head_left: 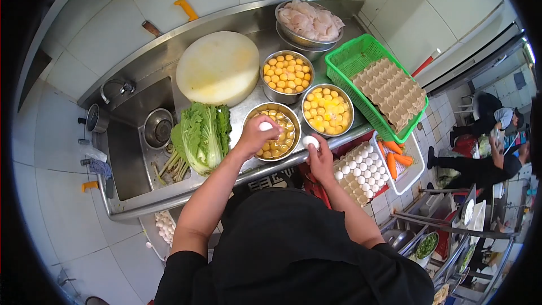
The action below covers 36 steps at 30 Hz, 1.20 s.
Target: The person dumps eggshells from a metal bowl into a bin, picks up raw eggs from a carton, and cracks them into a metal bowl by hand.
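My left hand [255,136] is closed around a white egg [265,126], over the near metal bowl of yolks [245,123]. In my right hand [321,161] sits another white egg [310,142], held just right of that bowl's rim, by the counter's front edge. Two more metal bowls full of cracked eggs stand behind: one at the back [287,99], one to the right [354,114]. Below my right forearm's outer side, a cardboard tray of whole eggs [361,170] rests lower than the counter.
Leafy greens [204,138] lie left of the bowls, before a round cutting board [217,68]. A sink [127,147] is further left. At right, a green basket [370,51] holds empty egg trays [389,93]; carrots [392,165] lie in a white bin. People work at far right.
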Tool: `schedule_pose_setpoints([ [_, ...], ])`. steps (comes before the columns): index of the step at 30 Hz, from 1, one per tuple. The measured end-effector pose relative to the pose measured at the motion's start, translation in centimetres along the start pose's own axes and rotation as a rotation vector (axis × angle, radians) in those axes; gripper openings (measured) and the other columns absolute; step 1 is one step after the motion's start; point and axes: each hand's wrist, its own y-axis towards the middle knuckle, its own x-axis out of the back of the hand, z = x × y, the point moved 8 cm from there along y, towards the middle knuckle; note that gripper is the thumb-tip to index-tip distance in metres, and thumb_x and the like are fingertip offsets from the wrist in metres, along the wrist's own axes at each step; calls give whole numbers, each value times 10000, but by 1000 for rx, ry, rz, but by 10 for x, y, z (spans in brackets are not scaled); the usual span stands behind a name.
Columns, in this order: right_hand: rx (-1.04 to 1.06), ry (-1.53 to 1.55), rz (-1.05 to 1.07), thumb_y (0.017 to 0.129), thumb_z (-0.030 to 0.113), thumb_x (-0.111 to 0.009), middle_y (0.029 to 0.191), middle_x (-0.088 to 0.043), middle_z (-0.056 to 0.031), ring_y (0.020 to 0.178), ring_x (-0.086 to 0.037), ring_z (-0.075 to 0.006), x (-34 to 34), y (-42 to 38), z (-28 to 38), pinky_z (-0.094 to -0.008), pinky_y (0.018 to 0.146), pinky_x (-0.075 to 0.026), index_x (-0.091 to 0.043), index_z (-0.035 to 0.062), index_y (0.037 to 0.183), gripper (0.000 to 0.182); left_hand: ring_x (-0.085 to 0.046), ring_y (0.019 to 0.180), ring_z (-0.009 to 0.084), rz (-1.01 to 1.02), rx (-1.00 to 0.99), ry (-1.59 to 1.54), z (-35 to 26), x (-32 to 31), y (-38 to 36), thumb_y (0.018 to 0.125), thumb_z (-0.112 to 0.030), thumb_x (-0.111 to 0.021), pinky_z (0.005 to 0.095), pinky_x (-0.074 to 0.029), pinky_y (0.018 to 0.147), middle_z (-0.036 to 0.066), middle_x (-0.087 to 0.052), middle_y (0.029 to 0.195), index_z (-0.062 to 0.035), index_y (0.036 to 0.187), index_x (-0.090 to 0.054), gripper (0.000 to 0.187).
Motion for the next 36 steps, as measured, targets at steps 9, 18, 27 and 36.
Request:
schedule_pose_setpoints([
  [9,-407,714,414,1041,357,-377,927,-556,-44,652,-545,-106,-63,20,47,-258,589,-475,-452,101,1269,351,-638,995,274,144,-602,919,-59,-58,-25,754,-106,-702,358,-491,885,138,-669,1071,-94,1168,-649,417],
  [18,-290,462,544,1041,320,-374,864,-516,-17,639,-486,-69,-84,27,47,-242,575,-443,-410,123,1301,329,-667,930,282,44,-673,903,-66,-41,-32,709,-62,-656,351,-515,848,147,-690,1001,-54,1077,-679,369],
  [27,94,21,407,990,331,-431,1284,-496,-288,1233,-476,-397,-80,44,72,-414,1047,-358,-385,-40,1343,514,-637,964,265,-39,-609,946,-47,-28,-18,724,-22,-692,332,-502,849,141,-658,1052,-45,1118,-644,398],
  [36,-79,29,404,975,383,-506,1161,-619,-174,1049,-613,-296,-19,2,78,-373,918,-470,-541,6,1225,454,-601,1007,221,-183,-190,-120,-22,65,-55,821,-12,-675,327,-521,872,108,-562,1171,-30,1312,-469,533],
])
